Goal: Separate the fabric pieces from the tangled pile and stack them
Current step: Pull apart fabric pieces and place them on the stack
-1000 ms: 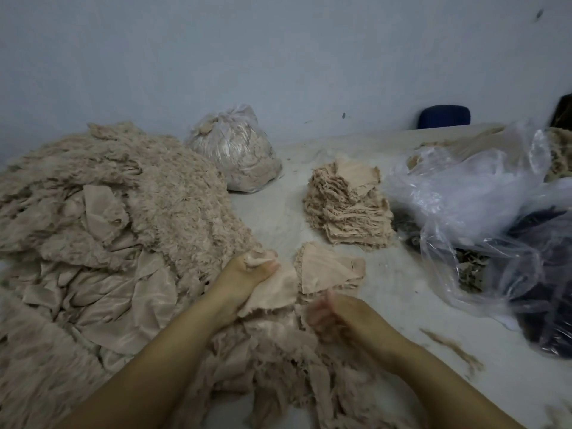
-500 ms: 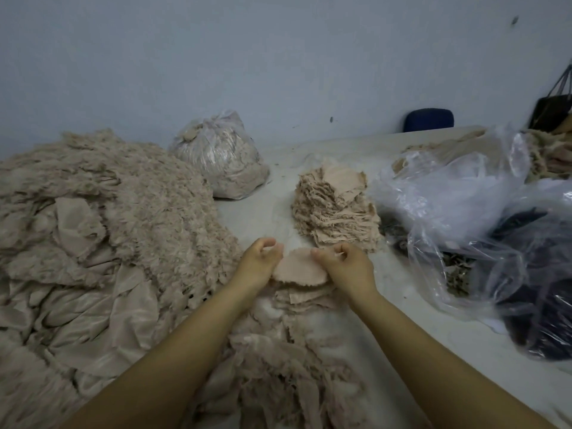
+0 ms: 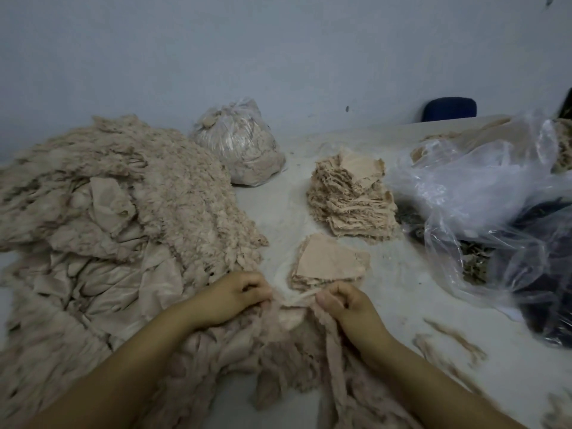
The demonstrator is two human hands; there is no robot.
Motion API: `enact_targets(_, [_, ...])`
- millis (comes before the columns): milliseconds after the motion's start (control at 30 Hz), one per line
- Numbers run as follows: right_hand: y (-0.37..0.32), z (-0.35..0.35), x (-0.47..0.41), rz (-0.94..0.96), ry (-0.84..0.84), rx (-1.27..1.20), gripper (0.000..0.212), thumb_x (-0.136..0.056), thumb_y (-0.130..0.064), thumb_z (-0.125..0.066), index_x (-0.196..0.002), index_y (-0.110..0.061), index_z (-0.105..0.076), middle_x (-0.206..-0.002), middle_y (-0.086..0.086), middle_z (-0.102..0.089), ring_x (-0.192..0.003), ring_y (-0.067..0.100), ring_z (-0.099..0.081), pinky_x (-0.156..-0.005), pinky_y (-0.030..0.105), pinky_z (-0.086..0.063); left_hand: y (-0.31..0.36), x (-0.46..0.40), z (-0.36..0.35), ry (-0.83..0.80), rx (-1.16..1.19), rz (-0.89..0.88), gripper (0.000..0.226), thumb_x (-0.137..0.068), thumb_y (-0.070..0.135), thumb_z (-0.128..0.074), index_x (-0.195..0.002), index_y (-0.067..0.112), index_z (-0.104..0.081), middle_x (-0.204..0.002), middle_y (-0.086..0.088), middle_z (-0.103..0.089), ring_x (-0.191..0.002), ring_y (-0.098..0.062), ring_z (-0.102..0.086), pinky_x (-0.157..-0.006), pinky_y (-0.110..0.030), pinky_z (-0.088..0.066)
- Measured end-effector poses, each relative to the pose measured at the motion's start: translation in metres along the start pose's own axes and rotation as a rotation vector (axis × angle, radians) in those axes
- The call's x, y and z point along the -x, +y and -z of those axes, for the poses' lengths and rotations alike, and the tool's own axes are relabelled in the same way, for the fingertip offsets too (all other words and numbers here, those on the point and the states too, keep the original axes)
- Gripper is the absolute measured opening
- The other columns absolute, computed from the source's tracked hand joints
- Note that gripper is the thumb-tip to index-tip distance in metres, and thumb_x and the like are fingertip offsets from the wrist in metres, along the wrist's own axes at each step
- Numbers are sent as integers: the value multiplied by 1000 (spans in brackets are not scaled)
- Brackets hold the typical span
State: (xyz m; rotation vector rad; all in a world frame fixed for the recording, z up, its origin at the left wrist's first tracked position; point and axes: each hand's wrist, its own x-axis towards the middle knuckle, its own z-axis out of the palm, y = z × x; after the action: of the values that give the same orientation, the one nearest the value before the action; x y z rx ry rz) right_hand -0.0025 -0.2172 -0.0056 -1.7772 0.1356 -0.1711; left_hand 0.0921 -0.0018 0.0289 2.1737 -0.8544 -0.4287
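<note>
A huge tangled pile of beige fabric (image 3: 102, 212) fills the left side of the table and spills toward me. My left hand (image 3: 235, 297) and my right hand (image 3: 343, 305) each pinch an end of a beige fabric piece (image 3: 292, 305) stretched between them, just above the near tangle (image 3: 288, 345). Directly behind my hands lies a small flat stack of pieces (image 3: 328, 261). Farther back stands a tall stack of pieces (image 3: 353, 196).
A tied clear bag of beige scraps (image 3: 240, 144) sits at the back. Crumpled clear plastic bags (image 3: 483, 193) with dark contents crowd the right side. Loose fabric shreds (image 3: 452, 339) lie on the grey table (image 3: 402, 305) at the right. A blue chair back (image 3: 450, 109) shows beyond the table.
Both hands left the piece they were laying on the small stack, drew back toward me, and now pinch a new piece from the near tangle.
</note>
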Motion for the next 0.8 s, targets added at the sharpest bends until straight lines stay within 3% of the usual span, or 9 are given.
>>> enact_targets(133, [-13,4,-1,-194,-89,-316,28,-95,-12,-55,-68,-10,-54,-50,2,-47,-44,11,-43,-46,18,-38,11,6,3,75,288,12,28,-97,19,-48,-72,9,-55,-58,4,-63,-53,-7,-58,-60,-21,-48])
enact_targets(233, [-25,7,-3,-200,-117,-450,30,-97,-12,-51,-67,-11,-54,-49,1,-48,-39,8,-44,-42,20,-38,15,8,1,-150,138,11,5,-87,33,-65,-85,29,-63,-79,17,-65,-73,-1,-60,-70,-19,-47])
enact_targets(300, [-30,10,-3,-179,-36,-538,33,-99,-7,-45,-67,-10,-52,-51,3,-49,-38,7,-46,-39,19,-40,14,14,1,-327,-60,7,27,-76,43,-75,-96,46,-57,-95,36,-57,-89,12,-54,-80,-8,-42])
enact_targets(400, [-28,19,-5,-277,63,-943,23,-98,-1,-37,-85,-1,-56,-58,10,-61,-46,16,-61,-44,24,-53,10,25,4,-329,-164,-4,33,-76,41,-76,-98,50,-55,-98,44,-52,-94,18,-50,-79,-3,-37])
enact_targets(500, [-18,38,-8,-298,46,-1141,19,-83,-1,-37,-67,-10,-43,-48,-5,-22,-35,4,-18,-29,14,-25,6,39,9,-264,-165,13,22,-82,28,-72,-91,44,-60,-96,31,-61,-91,10,-57,-79,-9,-43])
enact_targets(533, [-15,47,-6,-312,32,-1057,24,-84,-3,-37,-62,-12,-39,-48,-6,-17,-38,4,-9,-30,14,-16,2,43,10,-228,-186,23,20,-84,26,-71,-90,43,-61,-98,25,-63,-91,5,-58,-80,-14,-46])
enact_targets(600, [-6,64,0,-320,-20,-639,31,-94,-9,-40,-63,-9,-41,-44,-4,-24,-35,5,-13,-32,14,-12,0,51,10,-194,-204,46,14,-84,27,-70,-90,37,-63,-97,17,-65,-89,-1,-59,-79,-16,-46])
enact_targets(700, [-3,62,11,-268,-214,34,40,-90,-40,-60,-70,-5,-59,-52,2,-45,-46,14,-38,-44,18,-28,-1,59,-3,-262,-287,22,17,-80,25,-74,-97,21,-71,-97,18,-59,-89,3,-54,-78,-9,-40])
enact_targets(800, [-12,35,10,51,-221,438,24,-78,-48,-72,-81,-25,-65,-77,-18,-58,-72,1,-53,-66,16,-42,1,58,-19,-281,-344,-43,21,-78,-2,-60,-89,9,-74,-107,6,-55,-100,-6,-50,-84,-7,-35])
